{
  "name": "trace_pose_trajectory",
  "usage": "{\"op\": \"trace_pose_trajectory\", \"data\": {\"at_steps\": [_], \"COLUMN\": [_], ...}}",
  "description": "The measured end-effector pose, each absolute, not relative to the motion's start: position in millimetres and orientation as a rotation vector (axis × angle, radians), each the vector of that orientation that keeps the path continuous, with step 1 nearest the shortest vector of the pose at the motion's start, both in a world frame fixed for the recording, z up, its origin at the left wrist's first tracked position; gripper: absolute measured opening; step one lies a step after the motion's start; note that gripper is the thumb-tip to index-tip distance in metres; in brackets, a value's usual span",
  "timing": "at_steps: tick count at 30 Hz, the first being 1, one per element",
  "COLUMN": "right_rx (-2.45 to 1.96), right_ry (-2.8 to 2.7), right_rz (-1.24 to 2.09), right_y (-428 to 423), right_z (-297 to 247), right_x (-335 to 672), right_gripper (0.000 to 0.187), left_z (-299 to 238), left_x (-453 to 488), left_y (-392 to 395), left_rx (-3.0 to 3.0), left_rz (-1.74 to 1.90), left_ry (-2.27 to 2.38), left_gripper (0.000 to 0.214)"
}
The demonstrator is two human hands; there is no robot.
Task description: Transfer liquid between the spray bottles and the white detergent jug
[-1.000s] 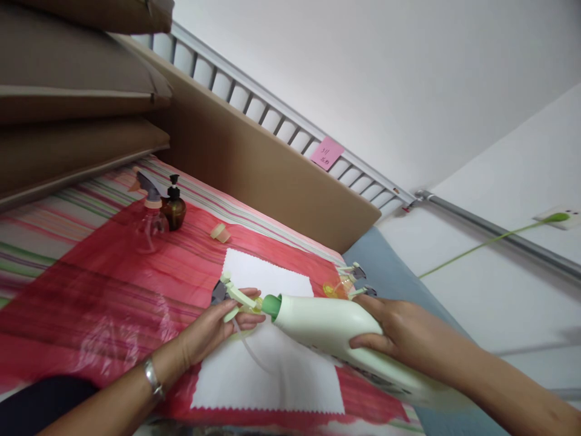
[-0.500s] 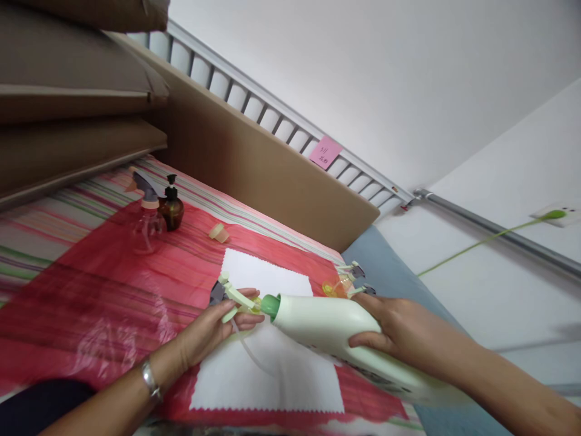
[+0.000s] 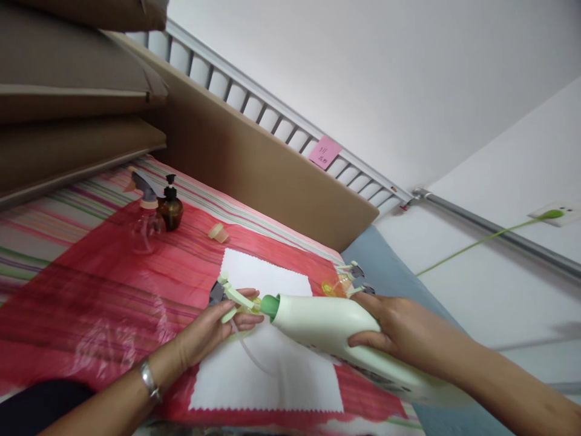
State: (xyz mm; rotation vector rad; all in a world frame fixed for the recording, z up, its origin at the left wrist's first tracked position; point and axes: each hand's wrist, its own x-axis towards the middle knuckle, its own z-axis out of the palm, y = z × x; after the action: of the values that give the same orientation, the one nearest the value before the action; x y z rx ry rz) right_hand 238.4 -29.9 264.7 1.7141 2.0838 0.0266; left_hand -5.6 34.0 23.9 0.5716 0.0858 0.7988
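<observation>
Left hand point(image 3: 216, 323) holds one spray head point(image 3: 240, 297) — right hand point(image 3: 391, 330), one pale-green device point(image 3: 322, 319).

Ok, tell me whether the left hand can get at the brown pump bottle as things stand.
Probably not: the left hand is taken up holding a spray head. Otherwise the way across the red sheet to the brown pump bottle looks free.
</observation>
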Motion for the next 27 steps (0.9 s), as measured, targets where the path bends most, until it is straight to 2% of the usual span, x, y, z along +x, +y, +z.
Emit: {"op": "trace_pose_trajectory", "data": {"at_steps": [17, 27], "right_rx": [1.683, 1.674], "right_ry": [2.103, 2.198], "right_rz": [0.037, 0.063], "right_y": [-30.5, -29.1], "right_z": [265.6, 266.9], "right_x": [239.4, 239.0], "right_gripper": [0.045, 0.038], "left_z": [22.3, 23.6], "left_x": [-4.7, -5.6], "left_y": [33.9, 34.8], "left_rx": [0.519, 0.553], "left_rz": [0.776, 0.786], "left_ry": [0.075, 0.086], "left_gripper": [0.057, 0.053]}}
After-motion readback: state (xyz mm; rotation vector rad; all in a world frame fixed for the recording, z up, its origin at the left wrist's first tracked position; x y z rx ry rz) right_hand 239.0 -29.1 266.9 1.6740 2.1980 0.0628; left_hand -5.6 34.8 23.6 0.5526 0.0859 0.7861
